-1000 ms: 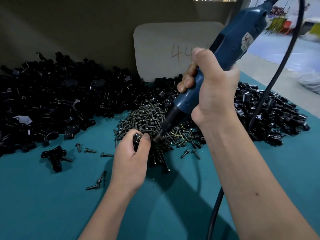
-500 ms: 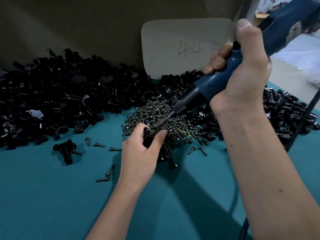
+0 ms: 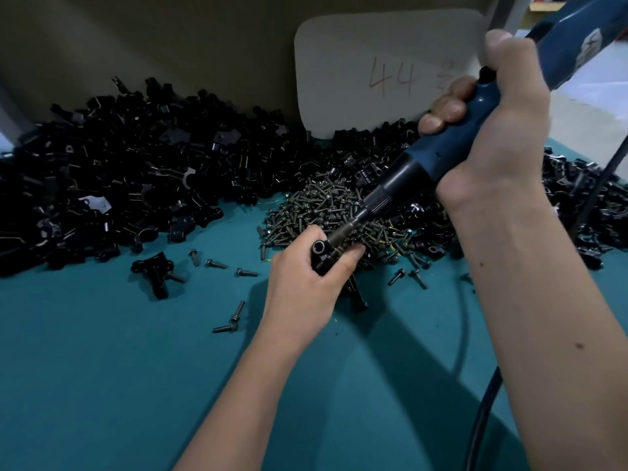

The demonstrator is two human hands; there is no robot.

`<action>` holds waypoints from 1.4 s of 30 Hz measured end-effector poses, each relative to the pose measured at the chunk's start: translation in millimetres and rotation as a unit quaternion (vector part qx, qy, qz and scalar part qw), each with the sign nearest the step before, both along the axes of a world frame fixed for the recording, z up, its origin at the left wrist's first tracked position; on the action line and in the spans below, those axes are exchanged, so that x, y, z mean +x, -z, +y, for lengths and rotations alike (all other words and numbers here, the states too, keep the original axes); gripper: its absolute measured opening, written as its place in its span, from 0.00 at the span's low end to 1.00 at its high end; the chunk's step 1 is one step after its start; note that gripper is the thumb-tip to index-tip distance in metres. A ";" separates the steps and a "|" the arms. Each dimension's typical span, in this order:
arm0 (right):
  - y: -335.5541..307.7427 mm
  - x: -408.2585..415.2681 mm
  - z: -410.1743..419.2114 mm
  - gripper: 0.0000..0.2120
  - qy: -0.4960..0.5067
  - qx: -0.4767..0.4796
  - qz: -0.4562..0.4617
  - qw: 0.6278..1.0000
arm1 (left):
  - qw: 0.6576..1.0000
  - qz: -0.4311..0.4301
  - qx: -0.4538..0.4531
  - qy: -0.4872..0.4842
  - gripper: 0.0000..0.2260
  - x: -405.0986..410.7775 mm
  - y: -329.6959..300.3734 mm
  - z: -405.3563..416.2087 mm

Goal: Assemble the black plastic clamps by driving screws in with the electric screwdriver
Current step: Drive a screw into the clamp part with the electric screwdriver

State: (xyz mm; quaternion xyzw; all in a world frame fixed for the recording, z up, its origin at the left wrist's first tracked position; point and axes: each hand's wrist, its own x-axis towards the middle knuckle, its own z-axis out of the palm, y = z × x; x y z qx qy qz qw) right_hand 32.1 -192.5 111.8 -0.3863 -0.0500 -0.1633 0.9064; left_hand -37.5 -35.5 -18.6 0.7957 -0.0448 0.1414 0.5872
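While my left hand (image 3: 302, 283) pinches a black clamp (image 3: 321, 254) between thumb and fingertips, the bit of the electric screwdriver (image 3: 438, 164) meets it at a slant, right beside my fingers (image 3: 353, 254). If the bit is not seated square in the screw head — which I cannot see — it may skip off and catch a fingertip, or the torque may twist the clamp out of my light pinch. My right hand (image 3: 492, 130) is wrapped tight round the blue handle, its cord (image 3: 482, 419) trailing toward the bench's near edge, where it could snag my forearm. Just behind lies the screw pile (image 3: 316, 212); the clamp heap (image 3: 119, 171) fills the far left of the bench (image 3: 102, 385).
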 end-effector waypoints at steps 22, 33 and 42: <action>4.0 3.6 -1.8 0.10 -0.012 -0.018 0.008 1.000 | 1.000 0.000 0.027 -0.002 0.13 2.6 3.3 -0.7; 7.8 5.8 -1.6 0.10 -0.017 -0.007 0.009 1.000 | 0.999 0.008 0.039 -0.018 0.09 5.0 8.5 -1.0; 10.0 7.2 -0.9 0.10 -0.021 -0.003 0.000 1.000 | 0.995 0.033 0.064 -0.063 0.16 6.4 18.0 -4.6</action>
